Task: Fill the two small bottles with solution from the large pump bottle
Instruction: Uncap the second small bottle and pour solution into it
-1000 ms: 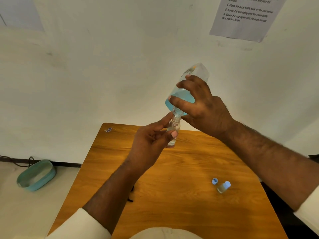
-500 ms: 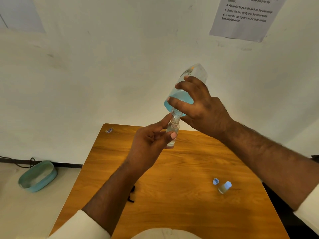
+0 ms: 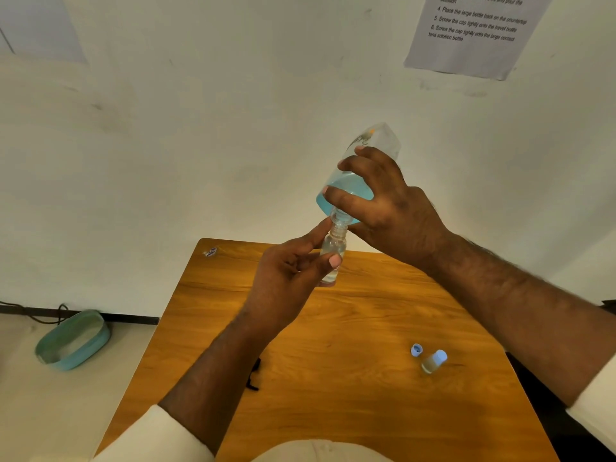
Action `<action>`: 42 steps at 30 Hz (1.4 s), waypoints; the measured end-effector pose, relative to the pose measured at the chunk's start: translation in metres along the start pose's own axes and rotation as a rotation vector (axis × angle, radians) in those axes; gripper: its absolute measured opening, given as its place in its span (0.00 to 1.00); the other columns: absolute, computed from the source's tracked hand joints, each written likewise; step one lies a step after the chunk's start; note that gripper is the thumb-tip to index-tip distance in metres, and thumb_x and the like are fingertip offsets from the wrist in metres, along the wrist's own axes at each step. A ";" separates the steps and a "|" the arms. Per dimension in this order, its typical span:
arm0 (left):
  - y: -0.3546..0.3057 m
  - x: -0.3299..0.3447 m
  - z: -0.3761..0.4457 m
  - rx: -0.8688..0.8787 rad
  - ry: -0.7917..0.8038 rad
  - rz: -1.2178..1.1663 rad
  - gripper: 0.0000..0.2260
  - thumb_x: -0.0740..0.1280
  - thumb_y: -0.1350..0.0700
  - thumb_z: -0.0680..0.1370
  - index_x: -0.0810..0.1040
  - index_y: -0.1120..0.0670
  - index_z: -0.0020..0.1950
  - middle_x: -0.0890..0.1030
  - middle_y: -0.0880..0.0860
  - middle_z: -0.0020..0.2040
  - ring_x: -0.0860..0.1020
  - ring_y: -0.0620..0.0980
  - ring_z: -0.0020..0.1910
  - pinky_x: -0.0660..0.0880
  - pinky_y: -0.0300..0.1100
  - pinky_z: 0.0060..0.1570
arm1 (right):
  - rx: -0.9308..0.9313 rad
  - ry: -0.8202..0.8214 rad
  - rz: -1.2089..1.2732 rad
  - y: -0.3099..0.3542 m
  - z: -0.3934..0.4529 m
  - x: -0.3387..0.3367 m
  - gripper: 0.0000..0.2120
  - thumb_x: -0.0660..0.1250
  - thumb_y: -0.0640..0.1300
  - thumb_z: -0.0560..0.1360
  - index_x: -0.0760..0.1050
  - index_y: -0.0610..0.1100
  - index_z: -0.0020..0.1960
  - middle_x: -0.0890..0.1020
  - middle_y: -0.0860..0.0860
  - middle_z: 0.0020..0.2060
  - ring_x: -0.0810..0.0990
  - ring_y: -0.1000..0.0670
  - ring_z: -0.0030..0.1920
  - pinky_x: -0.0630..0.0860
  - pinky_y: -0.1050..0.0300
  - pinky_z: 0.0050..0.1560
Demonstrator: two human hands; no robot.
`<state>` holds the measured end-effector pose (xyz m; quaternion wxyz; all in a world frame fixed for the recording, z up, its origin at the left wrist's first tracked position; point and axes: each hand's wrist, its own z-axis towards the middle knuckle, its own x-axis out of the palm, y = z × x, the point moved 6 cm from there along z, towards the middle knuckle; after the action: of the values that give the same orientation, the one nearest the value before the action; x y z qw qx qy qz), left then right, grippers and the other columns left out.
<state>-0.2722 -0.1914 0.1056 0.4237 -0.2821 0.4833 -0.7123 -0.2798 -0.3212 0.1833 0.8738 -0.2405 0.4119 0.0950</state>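
My right hand (image 3: 390, 208) grips the large clear bottle (image 3: 373, 145), tipped mouth-down with blue solution pooled near its neck. Its mouth meets the open neck of a small clear bottle (image 3: 331, 248), held upright above the table by my left hand (image 3: 286, 278) between thumb and fingers. A little clear liquid shows at that small bottle's bottom. A second small bottle (image 3: 433, 361) with a pale blue cap stands on the wooden table (image 3: 350, 378) at the right. A loose pale blue cap (image 3: 416, 349) lies just left of it.
The table's far edge meets a white wall. A printed instruction sheet (image 3: 473, 31) hangs at upper right. A teal oval tub (image 3: 71, 340) sits on the floor at left by a dark cable. A small scrap (image 3: 210, 252) lies at the table's far left corner.
Both hands and both bottles hold nearly the same pose; the big bottle stays tipped over the small one. The view has shifted slightly.
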 end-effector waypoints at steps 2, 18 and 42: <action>0.001 0.000 0.000 0.001 0.001 0.000 0.22 0.68 0.60 0.77 0.71 0.51 0.71 0.84 0.44 0.56 0.83 0.45 0.53 0.80 0.35 0.42 | 0.006 0.007 0.004 0.001 0.000 0.000 0.25 0.76 0.41 0.66 0.74 0.43 0.61 0.75 0.35 0.59 0.71 0.32 0.63 0.79 0.38 0.41; 0.006 -0.002 -0.002 -0.025 0.011 -0.027 0.22 0.68 0.61 0.78 0.71 0.51 0.71 0.83 0.41 0.57 0.83 0.45 0.55 0.80 0.37 0.43 | 0.012 0.029 0.006 0.004 0.000 0.000 0.24 0.76 0.40 0.66 0.75 0.43 0.60 0.75 0.35 0.59 0.71 0.32 0.63 0.79 0.39 0.40; 0.004 -0.005 0.001 -0.004 0.011 -0.021 0.22 0.68 0.58 0.77 0.71 0.45 0.70 0.83 0.40 0.57 0.82 0.44 0.56 0.80 0.36 0.44 | 0.005 0.026 -0.011 0.002 0.002 0.004 0.26 0.77 0.40 0.66 0.72 0.44 0.61 0.75 0.35 0.60 0.70 0.33 0.64 0.80 0.38 0.41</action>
<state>-0.2677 -0.1886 0.1023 0.4132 -0.2840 0.4839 -0.7173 -0.2765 -0.3185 0.1801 0.8693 -0.2419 0.4223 0.0861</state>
